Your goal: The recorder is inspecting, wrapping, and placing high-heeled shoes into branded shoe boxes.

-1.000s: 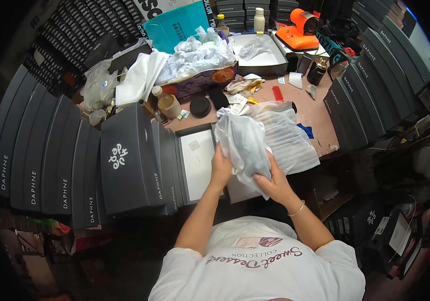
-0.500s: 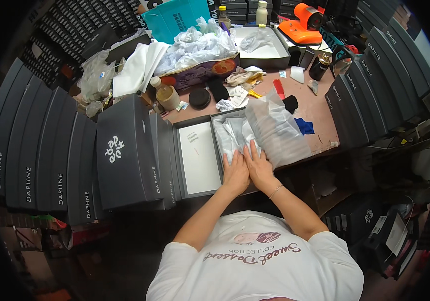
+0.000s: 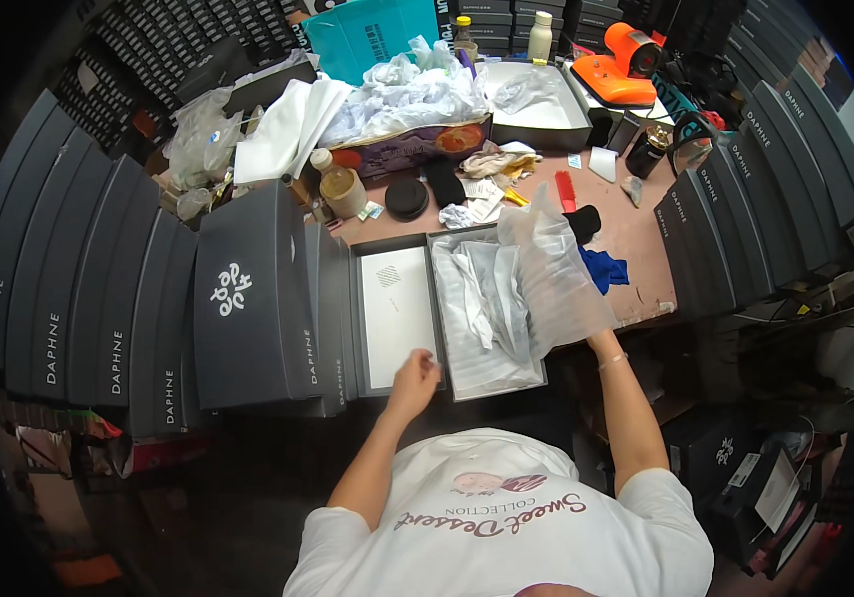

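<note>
Currently, the tissue-wrapped bundle [image 3: 491, 289] lies lengthwise inside the open dark shoebox base [image 3: 498, 393]; contents hidden by the paper. Bundle sits within the box walls, presumably so they keep its loose folds gathered. Translucent tissue sheet [image 3: 556, 269] spreads over the right side of the base and beyond it; judged to lie outward so that the middle stays uncovered.

Right hand [image 3: 603, 342]: at the sheet's lower right corner, forearm reaching forward, fingers hidden by paper; cannot tell whether they pinch it. Left hand [image 3: 417, 383]: fingers curled, over the near right corner of a shallow white-lined box tray [image 3: 395, 308], beside the base; cannot tell whether its fingertips meet or touch the tray. Hands well apart, on either side of the base.

Further out, on the pink tabletop [image 3: 646, 284]: blue cloth [image 3: 604, 267], red comb [image 3: 566, 189], round black tin [image 3: 407, 199]. Upright grey shoeboxes [image 3: 89, 289] line the left.
</note>
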A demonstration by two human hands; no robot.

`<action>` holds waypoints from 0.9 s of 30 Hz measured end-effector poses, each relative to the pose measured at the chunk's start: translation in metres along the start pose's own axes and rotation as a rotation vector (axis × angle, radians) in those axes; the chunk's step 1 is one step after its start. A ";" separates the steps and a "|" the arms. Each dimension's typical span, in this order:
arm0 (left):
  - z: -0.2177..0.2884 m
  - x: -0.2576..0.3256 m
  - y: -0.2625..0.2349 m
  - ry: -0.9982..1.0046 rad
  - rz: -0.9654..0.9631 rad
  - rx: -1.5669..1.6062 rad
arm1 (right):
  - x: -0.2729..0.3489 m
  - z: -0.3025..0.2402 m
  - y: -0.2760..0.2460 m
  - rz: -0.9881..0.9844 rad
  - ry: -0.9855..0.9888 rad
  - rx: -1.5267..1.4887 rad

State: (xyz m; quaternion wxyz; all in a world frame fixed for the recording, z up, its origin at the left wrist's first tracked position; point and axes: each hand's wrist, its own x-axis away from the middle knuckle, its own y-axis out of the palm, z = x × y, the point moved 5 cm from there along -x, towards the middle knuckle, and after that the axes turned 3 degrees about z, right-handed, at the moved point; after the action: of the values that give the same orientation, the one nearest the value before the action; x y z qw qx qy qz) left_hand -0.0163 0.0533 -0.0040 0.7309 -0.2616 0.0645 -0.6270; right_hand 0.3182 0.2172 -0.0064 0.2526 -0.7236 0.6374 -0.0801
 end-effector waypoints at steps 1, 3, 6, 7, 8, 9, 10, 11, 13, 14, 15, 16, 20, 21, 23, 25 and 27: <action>-0.007 0.003 0.006 0.035 -0.087 -0.173 | -0.016 -0.022 0.022 -0.141 0.000 0.022; 0.005 0.001 0.008 -0.022 -0.101 -0.347 | -0.032 -0.083 0.057 -0.312 -0.107 0.172; 0.013 -0.007 0.014 0.073 -0.055 -0.447 | -0.026 -0.150 0.105 -0.357 -0.329 0.472; 0.019 -0.009 0.012 0.123 -0.030 -0.477 | -0.014 -0.155 0.121 -0.485 -0.378 0.645; 0.023 -0.009 0.009 0.126 -0.017 -0.430 | -0.007 -0.156 0.130 -0.612 -0.427 0.820; 0.024 -0.006 0.001 0.093 0.003 -0.376 | -0.009 -0.159 0.128 -0.585 -0.385 0.791; 0.044 0.001 -0.017 0.061 0.021 -0.319 | -0.013 -0.158 0.124 -0.560 -0.344 0.764; 0.057 0.012 -0.035 0.020 0.030 -0.268 | -0.012 -0.156 0.122 -0.541 -0.291 0.729; 0.070 0.024 -0.074 0.117 0.040 0.377 | -0.003 -0.148 0.123 -0.534 -0.378 0.806; 0.081 0.034 -0.092 0.113 -0.003 0.547 | 0.001 -0.140 0.127 -0.544 -0.379 0.823; 0.096 0.043 -0.106 0.115 -0.043 0.714 | 0.001 -0.134 0.129 -0.550 -0.388 0.839; 0.114 0.052 -0.113 0.149 -0.047 0.798 | -0.001 -0.130 0.128 -0.538 -0.368 0.772; 0.142 0.064 -0.102 0.237 -0.094 1.152 | -0.017 -0.142 0.093 -0.361 0.044 -0.304; 0.144 0.064 -0.090 0.211 -0.132 1.258 | -0.016 -0.146 0.074 -0.280 0.236 -0.755; 0.124 0.056 -0.045 -0.012 -0.381 1.417 | -0.004 -0.154 0.041 -0.311 0.200 -1.011; 0.115 0.040 -0.011 0.172 -0.332 0.562 | 0.002 -0.138 0.011 -0.013 0.217 -0.566; 0.127 0.036 0.004 0.659 -0.030 -0.129 | 0.009 -0.094 0.001 -0.028 0.437 -0.480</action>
State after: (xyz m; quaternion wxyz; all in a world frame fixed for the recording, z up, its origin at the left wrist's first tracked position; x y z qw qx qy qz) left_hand 0.0482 0.0574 0.1118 0.6435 -0.0914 0.3330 -0.6831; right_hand 0.2775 0.1841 0.0724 -0.0690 -0.7368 0.6673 -0.0843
